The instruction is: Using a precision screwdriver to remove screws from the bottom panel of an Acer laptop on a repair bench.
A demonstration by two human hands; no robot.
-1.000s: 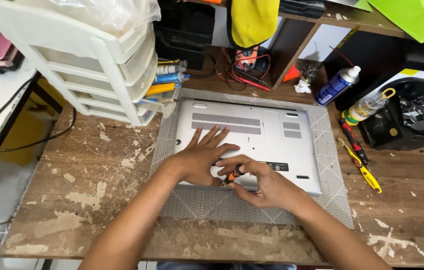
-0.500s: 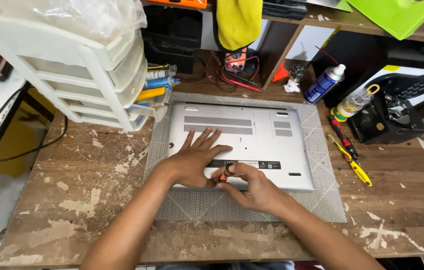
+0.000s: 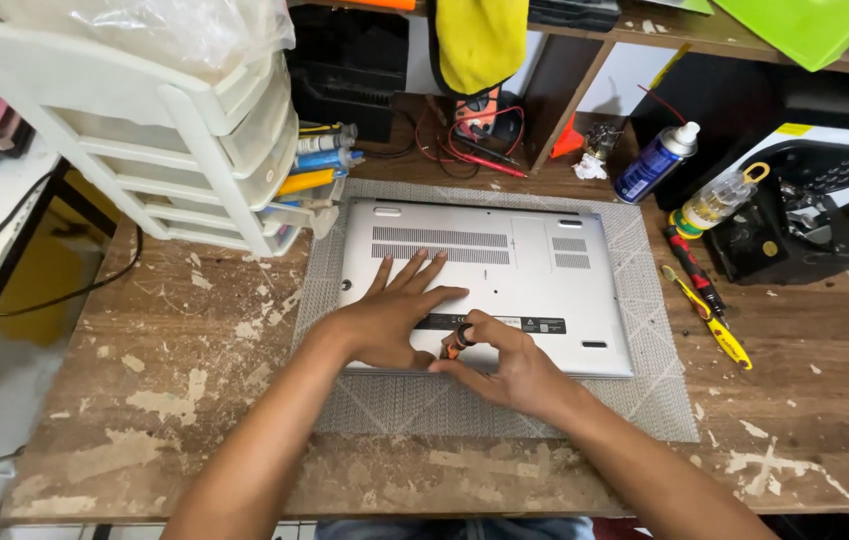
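Observation:
A silver laptop point(image 3: 504, 270) lies bottom-up on a grey mat point(image 3: 644, 390) in the middle of a worn wooden bench. My left hand point(image 3: 389, 315) rests flat on its base, fingers spread toward the vent slots. My right hand point(image 3: 504, 365) is closed around a small screwdriver point(image 3: 457, 342) with an orange and black handle, its tip down on the laptop's near edge, right beside my left thumb.
A white plastic drawer unit point(image 3: 164, 150) stands at the back left with tubes beside it. At the right lie a blue spray can point(image 3: 654, 160), a small bottle point(image 3: 714, 205), red and yellow screwdrivers point(image 3: 704, 300) and a black device point(image 3: 794, 220). A multimeter with leads point(image 3: 479, 125) sits behind the laptop.
My hands have kept their place on the laptop; the right hand's fingers have shifted slightly on the screwdriver. The view has drifted a little, nothing else moved.

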